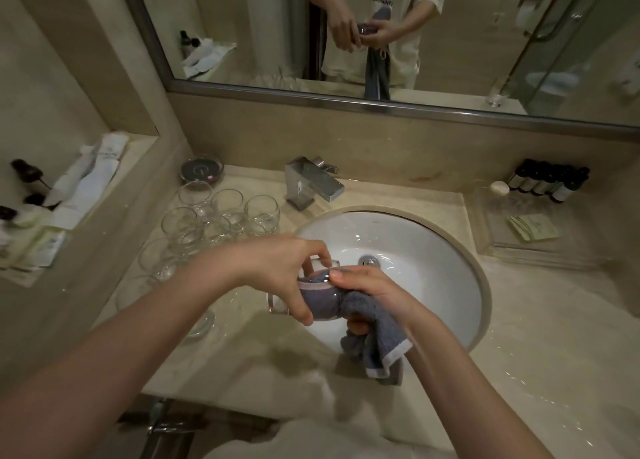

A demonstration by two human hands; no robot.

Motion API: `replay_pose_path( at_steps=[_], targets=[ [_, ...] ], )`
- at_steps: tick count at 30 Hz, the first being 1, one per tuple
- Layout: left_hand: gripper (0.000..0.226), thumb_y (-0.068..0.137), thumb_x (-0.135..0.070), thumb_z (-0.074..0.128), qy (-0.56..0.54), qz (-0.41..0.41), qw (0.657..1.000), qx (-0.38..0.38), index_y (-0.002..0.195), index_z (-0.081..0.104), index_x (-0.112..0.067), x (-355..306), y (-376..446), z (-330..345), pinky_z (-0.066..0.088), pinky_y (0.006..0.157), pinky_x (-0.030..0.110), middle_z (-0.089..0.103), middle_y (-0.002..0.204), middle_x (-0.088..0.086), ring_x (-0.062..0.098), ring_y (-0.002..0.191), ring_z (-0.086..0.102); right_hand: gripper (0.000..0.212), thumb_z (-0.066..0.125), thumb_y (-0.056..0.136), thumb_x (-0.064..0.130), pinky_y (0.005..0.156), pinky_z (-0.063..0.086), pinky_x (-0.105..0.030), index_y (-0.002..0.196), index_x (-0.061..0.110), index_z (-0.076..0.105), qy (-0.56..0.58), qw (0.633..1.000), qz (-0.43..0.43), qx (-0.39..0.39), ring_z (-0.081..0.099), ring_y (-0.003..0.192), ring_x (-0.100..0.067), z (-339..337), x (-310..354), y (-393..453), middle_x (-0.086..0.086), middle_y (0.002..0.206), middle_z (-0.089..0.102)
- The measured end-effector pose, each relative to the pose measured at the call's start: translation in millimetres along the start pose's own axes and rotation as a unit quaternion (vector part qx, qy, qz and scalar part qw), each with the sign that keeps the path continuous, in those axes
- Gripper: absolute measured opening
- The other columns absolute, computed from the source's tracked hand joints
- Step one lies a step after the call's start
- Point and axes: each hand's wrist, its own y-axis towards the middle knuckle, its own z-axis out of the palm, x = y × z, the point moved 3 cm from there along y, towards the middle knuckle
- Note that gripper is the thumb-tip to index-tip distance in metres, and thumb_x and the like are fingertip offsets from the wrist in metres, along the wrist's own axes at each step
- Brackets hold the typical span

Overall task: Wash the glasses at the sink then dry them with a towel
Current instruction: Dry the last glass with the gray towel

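- Drying is the step in hand: the left hand grips a stemless glass on its side, above the near-left rim of the sink.
- Curled round the grey towel, the right hand has part of it stuffed inside the bowl.
- Twisting too hard could crack the thin glass, I judge; wet fingers could let it drop into the basin.
- More glasses stand along the counter's left edge, close to the left forearm, which could knock them.
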Motion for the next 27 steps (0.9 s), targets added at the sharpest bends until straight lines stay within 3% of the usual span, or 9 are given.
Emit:
replay_pose_path(
  at_steps=[2, 6, 10, 13, 17, 20, 23, 27],
  targets=[
    [0.086, 0.058, -0.044, 0.088, 0.042, 0.009, 0.998, -0.034, 0.130, 0.042, -0.034, 7.3, 0.6, 1.7, 0.051, 0.085, 0.031, 0.059, 0.109, -0.018, 0.008, 0.090, 0.058, 0.019, 0.063, 0.085, 0.022, 0.034, 0.032, -0.017, 0.087, 0.004, 0.069, 0.034, 0.999, 0.000, -0.027, 0.038, 0.038, -0.011, 5.6, -2.3, 2.8, -0.009, 0.057, 0.043],
    [0.089, 0.054, -0.041, 0.085, 0.059, 0.023, 0.985, -0.161, 0.129, 0.037, -0.035, 33.0, 5.2, 13.6, 0.051, 0.080, 0.034, 0.057, 0.115, -0.011, 0.013, 0.095, 0.056, 0.029, 0.058, 0.092, 0.023, 0.031, 0.027, -0.015, 0.066, 0.011, 0.056, 0.179, 0.975, 0.020, -0.127, 0.033, 0.031, -0.009, 11.4, -6.1, 10.0, -0.002, 0.042, 0.043],
    [0.092, 0.052, -0.030, 0.090, -0.152, 0.005, 0.963, -0.223, 0.127, 0.038, -0.037, 65.2, 7.1, 33.4, 0.050, 0.089, 0.034, 0.058, 0.113, -0.012, 0.009, 0.105, 0.057, 0.022, 0.049, 0.097, 0.020, 0.027, 0.028, -0.013, 0.083, 0.007, 0.062, 0.279, 0.945, -0.025, -0.167, 0.036, 0.025, -0.007, 19.2, -1.2, 18.4, -0.001, 0.039, 0.048],
    [0.090, 0.050, -0.021, 0.093, -0.269, -0.031, 0.930, -0.250, 0.122, 0.042, -0.038, 92.0, 5.8, 49.2, 0.048, 0.083, 0.023, 0.059, 0.114, -0.007, 0.012, 0.109, 0.056, 0.023, 0.044, 0.100, 0.020, 0.025, 0.031, -0.014, 0.087, 0.009, 0.059, 0.368, 0.913, -0.070, -0.164, 0.043, 0.024, -0.007, 18.6, 0.4, 20.5, 0.000, 0.038, 0.051],
    [0.099, 0.026, -0.039, 0.088, -0.389, -0.094, 0.862, -0.311, 0.117, 0.050, -0.034, 130.7, 5.1, 66.2, 0.050, 0.077, 0.023, 0.061, 0.116, -0.001, 0.015, 0.101, 0.060, 0.025, 0.040, 0.102, 0.022, 0.030, 0.039, -0.015, 0.091, 0.008, 0.058, 0.392, 0.900, -0.093, -0.167, 0.053, 0.032, -0.003, 17.9, -4.0, 23.6, 0.001, 0.045, 0.058],
    [0.103, 0.023, -0.049, 0.086, -0.381, -0.116, 0.848, -0.350, 0.118, 0.052, -0.031, 149.4, 2.1, 71.6, 0.051, 0.081, 0.026, 0.057, 0.119, -0.001, 0.015, 0.100, 0.061, 0.024, 0.043, 0.100, 0.024, 0.031, 0.038, -0.015, 0.087, 0.010, 0.057, 0.367, 0.910, -0.080, -0.176, 0.051, 0.031, -0.003, 17.3, -11.4, 28.2, 0.003, 0.042, 0.054],
    [0.096, 0.039, -0.033, 0.096, -0.329, -0.131, 0.857, -0.375, 0.125, 0.053, -0.026, 160.2, 1.8, 74.9, 0.044, 0.088, 0.026, 0.059, 0.116, -0.004, 0.015, 0.110, 0.056, 0.029, 0.047, 0.099, 0.024, 0.032, 0.038, -0.015, 0.076, 0.007, 0.054, 0.363, 0.908, -0.067, -0.198, 0.051, 0.032, -0.003, 19.5, -18.9, 34.8, 0.001, 0.041, 0.051],
    [0.093, 0.047, -0.042, 0.094, -0.187, -0.172, 0.889, -0.380, 0.129, 0.053, -0.030, 162.5, -0.4, 72.1, 0.022, 0.113, 0.047, 0.049, 0.113, -0.019, 0.018, 0.132, 0.036, 0.028, 0.065, 0.082, 0.022, 0.042, 0.048, -0.017, 0.065, 0.000, 0.066, 0.378, 0.897, -0.068, -0.218, 0.065, 0.049, -0.010, 20.7, -27.9, 44.4, -0.010, 0.072, 0.062]
  ],
)
